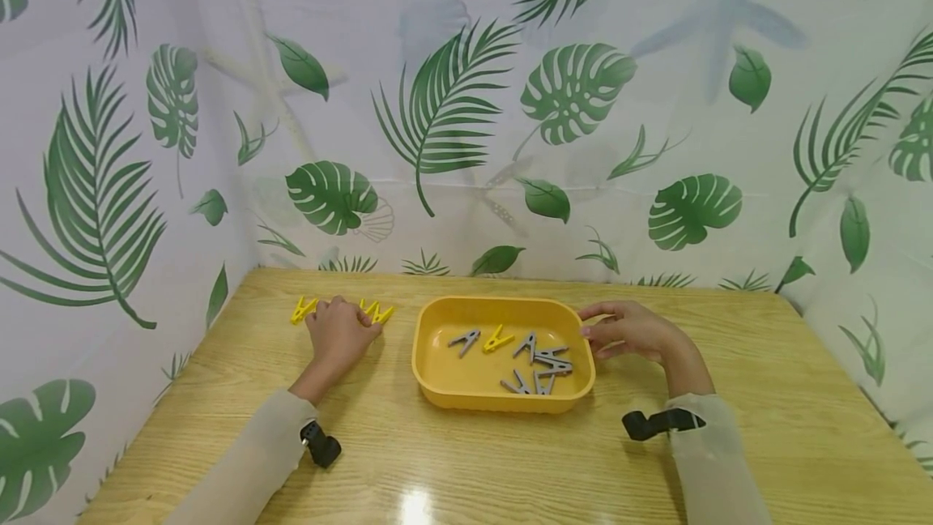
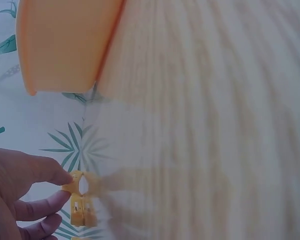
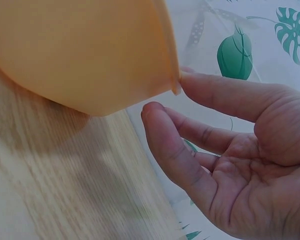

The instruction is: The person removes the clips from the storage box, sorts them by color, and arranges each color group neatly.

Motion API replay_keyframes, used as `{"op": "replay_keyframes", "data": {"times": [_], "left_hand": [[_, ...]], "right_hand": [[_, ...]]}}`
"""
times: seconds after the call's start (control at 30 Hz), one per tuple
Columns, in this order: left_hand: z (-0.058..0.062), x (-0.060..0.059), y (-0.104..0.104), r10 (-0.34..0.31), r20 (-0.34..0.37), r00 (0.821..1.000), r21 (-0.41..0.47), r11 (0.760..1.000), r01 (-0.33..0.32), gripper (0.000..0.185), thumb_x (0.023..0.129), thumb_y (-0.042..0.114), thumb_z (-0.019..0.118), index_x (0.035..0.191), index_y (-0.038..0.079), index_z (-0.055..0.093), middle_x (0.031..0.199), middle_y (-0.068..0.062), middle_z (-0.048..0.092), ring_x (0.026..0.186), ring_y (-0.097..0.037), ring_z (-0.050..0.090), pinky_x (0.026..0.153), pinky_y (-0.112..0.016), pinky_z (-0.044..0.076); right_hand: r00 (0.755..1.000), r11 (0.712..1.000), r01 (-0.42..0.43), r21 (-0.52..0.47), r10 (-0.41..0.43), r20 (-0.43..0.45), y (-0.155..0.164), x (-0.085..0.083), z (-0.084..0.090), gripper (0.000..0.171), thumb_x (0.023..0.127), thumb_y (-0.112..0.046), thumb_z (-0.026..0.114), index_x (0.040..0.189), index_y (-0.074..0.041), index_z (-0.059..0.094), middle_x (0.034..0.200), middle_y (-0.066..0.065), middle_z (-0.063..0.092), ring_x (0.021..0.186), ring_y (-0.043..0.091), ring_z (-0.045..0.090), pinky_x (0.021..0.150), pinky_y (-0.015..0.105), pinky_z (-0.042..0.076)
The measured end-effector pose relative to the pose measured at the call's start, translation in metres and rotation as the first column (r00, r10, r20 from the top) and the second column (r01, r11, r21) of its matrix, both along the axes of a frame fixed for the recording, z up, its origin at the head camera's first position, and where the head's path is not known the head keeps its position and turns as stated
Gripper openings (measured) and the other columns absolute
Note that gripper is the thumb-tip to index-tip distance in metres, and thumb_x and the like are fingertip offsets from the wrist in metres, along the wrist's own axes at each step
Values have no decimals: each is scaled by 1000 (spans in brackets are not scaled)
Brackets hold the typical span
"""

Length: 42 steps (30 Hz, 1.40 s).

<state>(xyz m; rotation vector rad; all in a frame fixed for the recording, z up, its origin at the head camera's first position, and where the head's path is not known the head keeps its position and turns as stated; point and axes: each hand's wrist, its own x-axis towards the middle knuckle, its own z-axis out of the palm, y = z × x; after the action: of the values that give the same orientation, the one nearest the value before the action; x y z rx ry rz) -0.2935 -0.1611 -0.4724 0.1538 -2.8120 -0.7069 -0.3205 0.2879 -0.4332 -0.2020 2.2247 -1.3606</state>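
Observation:
My left hand (image 1: 338, 335) reaches down at the far left of the table among small yellow clothespins. In the left wrist view, its thumb and a finger pinch the edge of a yellow clothespin (image 2: 74, 186); another yellow clothespin (image 2: 79, 211) lies beside it. More yellow clothespins (image 1: 377, 313) show on either side of the hand. My right hand (image 1: 637, 330) is at the right end of a yellow plastic basin (image 1: 503, 403), one digit touching the rim and the other fingers loosely bent. Inside the basin are several grey clothespins (image 1: 554, 365) and one yellow clothespin (image 1: 497, 339).
The wooden table (image 1: 437, 468) ends at the back against a white curtain (image 1: 466, 225) printed with green leaves. Black straps with camera mounts (image 1: 321, 444) sit on both wrists over light sleeves.

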Motion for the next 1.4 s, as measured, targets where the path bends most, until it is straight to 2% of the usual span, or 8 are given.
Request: {"op": "replay_keyframes", "data": {"times": [0.37,0.63,0.83,1.0,1.27,1.4], "left_hand": [[-2,-1,0,-6,32,999,3,1000,6,32,83,35,84,73,11,65,92,-12,59,99,-38,50,93,-58,32],[-2,1,3,-28,-37,999,11,1000,29,27,84,30,82,76,9,67,88,-12,61,95,-38,51,88,-57,34],[3,2,10,-74,-58,996,17,997,75,21,88,28,76,83,8,72,91,-12,65,99,-40,56,90,-59,39],[9,1,18,-119,-65,991,41,992,121,16,90,26,72,87,10,73,91,-9,65,96,-35,56,91,-56,39],[22,3,38,-179,-98,979,75,980,187,11,89,21,71,88,10,73,94,-9,69,93,-30,56,85,-48,39],[26,5,46,-201,-125,972,81,974,211,9,89,19,71,88,11,73,94,-8,69,92,-30,57,84,-47,40]], "right_hand": [[1000,1000,-3,-5,3,-3,0,0,0,57,98,-26,69,142,4,50,101,6,72,89,21,70,89,43,60],[1000,999,-24,-26,24,-4,-1,-1,-1,57,98,-22,68,144,5,47,103,6,72,89,20,70,87,40,60],[998,998,-54,-41,54,-19,-2,-1,0,54,100,-18,65,144,6,45,106,8,73,88,19,70,84,38,61],[997,996,-74,-52,73,-30,-4,0,2,52,100,-15,64,143,8,45,98,6,73,81,18,69,84,39,61],[997,997,-66,-49,64,-49,-2,4,6,52,99,-12,64,142,10,45,93,8,71,77,17,68,81,38,61],[997,998,-51,-30,49,-55,1,4,7,51,99,-12,64,142,9,46,93,7,71,77,17,68,80,38,62]]}}
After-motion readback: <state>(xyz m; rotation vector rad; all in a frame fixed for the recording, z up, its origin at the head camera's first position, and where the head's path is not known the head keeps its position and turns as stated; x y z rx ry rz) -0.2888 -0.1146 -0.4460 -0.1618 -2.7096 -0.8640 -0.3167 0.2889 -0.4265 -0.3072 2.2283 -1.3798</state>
